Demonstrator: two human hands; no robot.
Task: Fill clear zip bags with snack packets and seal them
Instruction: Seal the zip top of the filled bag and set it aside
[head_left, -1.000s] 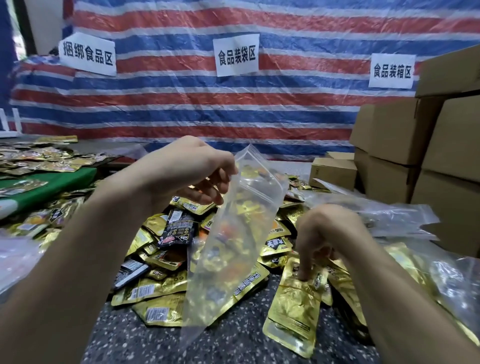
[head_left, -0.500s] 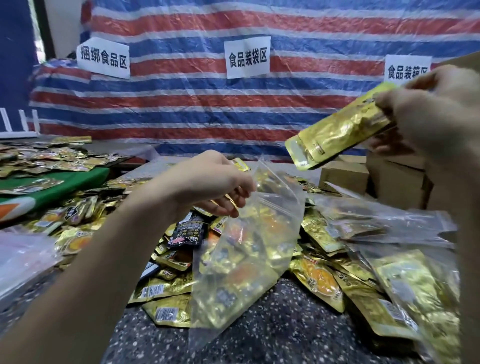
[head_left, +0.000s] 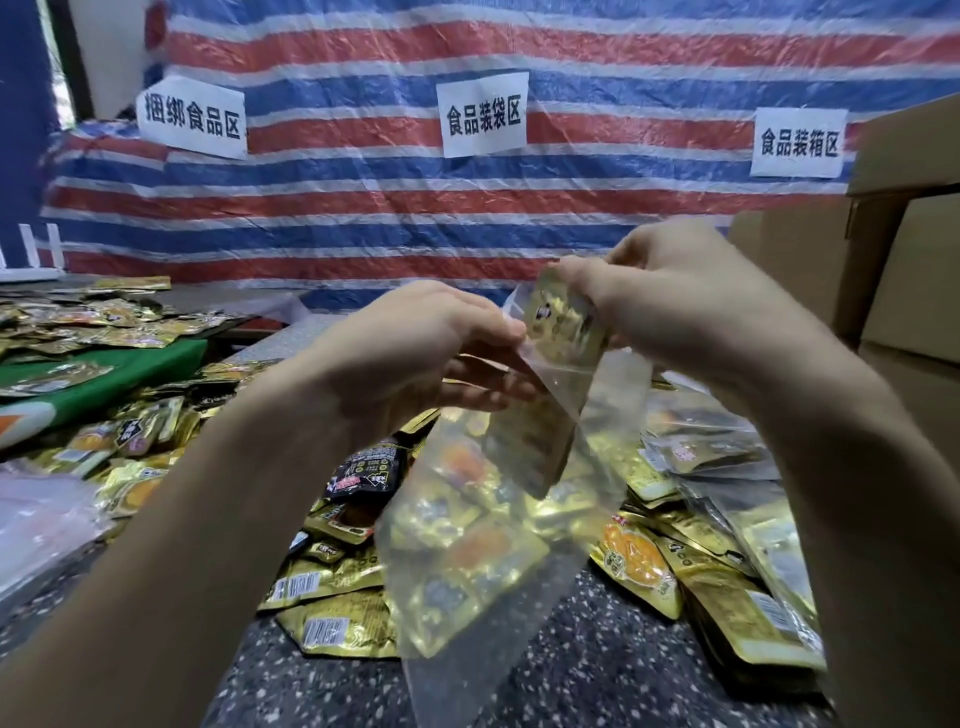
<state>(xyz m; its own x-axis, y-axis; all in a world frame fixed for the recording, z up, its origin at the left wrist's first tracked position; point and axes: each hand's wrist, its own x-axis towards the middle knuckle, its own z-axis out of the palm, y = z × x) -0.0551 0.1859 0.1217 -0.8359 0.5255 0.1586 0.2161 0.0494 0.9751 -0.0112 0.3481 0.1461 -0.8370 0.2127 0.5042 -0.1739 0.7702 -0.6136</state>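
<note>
Packet now down at bag mouth

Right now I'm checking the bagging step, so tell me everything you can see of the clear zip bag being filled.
The clear zip bag is thin, see-through, crinkled plastic, hanging mouth-up above the speckled table, slightly tilted. The left hand pinches its open top edge. The right hand pushes a gold snack packet into the mouth; the packet's lower part already shows through the plastic. Its lower end hangs limp. Loose packets behind it show through.
</note>
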